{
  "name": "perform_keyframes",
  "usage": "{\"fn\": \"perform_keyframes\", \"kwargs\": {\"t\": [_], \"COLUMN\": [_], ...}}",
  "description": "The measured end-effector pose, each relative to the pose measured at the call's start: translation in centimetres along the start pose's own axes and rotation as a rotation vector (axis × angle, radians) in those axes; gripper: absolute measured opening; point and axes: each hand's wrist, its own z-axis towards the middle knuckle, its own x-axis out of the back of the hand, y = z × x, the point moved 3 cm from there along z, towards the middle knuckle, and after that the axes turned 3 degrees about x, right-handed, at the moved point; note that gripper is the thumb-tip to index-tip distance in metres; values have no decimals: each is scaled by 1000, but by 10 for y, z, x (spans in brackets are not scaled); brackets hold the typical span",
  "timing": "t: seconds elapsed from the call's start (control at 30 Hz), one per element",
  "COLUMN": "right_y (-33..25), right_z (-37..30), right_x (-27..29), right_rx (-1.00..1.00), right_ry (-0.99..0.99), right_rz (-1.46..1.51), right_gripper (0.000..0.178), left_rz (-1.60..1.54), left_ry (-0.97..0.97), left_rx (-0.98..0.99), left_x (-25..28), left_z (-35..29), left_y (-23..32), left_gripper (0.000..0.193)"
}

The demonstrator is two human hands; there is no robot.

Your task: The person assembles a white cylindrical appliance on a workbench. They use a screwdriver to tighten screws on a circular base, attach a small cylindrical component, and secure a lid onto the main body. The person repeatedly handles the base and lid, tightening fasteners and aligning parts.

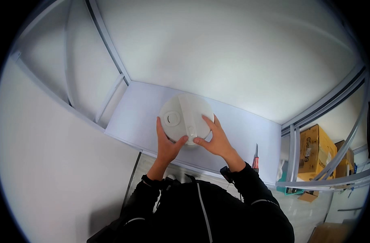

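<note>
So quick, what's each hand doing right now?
Left hand: closed on the round white device, at its left edge.
Right hand: closed on its right edge.

White round device (pixel 186 117), red-handled screwdriver (pixel 255 161), brown cardboard box (pixel 314 150).

Round white disc-shaped device (pixel 186 117), plastic, lying flat against the pale panel (pixel 241 133) approx. at its centre, face toward the camera. Raised flat band runs across the face top to bottom, w/ a small button-like dot near its lower end; a small circular ringed feature sits left of the band. Lower edge is partly covered by fingers on both sides, rest in plain view.
</note>
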Motion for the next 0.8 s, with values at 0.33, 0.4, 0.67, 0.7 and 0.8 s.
{"fn": "perform_keyframes", "kwargs": {"t": [0.33, 0.4, 0.67, 0.7, 0.8], "right_y": [-5, -5, -8, -9, -17], "right_z": [-5, -5, -7, -6, -11], "right_x": [-3, -4, -2, -2, -1], "right_rx": [-40, -34, -49, -41, -60], "right_ry": [29, 31, 28, 33, 61], "right_rz": [-24, -27, -65, -72, -90], "right_gripper": [102, 102, 96, 96, 94], "left_rz": [-9, 30, 5, -6, -42], "left_ry": [-52, -42, -65, -66, -68], "left_rx": [14, -12, 17, 20, 18], "left_x": [6, 8, 7, 7, 12], "left_z": [0, 0, 0, 1, 5], "left_y": [6, 2, 13, 12, -1], "left_gripper": [129, 127, 121, 119, 114]}}
